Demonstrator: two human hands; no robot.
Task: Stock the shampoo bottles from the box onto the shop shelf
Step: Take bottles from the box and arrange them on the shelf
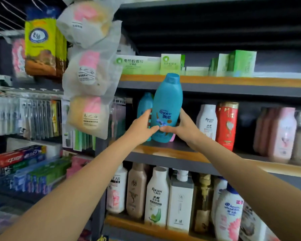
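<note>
Shop shelf [163, 150], middle tier: teal Rejoice shampoo bottle [167, 108] upright at its front edge, my left hand [141, 126] and right hand [186, 127] gripping its base. Best slid back beside matching teal bottle [144, 105], label outward.

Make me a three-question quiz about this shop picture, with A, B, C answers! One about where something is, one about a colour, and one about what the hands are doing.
1. Where is the red bottle?
A. Top shelf
B. Middle shelf, right of the teal bottle
C. Bottom shelf

2. What colour is the bottle being held?
A. Teal blue
B. Pink
C. Yellow

3. What are the hands doing?
A. Hanging empty
B. One holds a box
C. Both hold the bottle

Answers: 1 B, it stands on the middle shelf beside a white bottle. 2 A, body and cap are teal. 3 C, the left hand and right hand grip its lower part.
</note>
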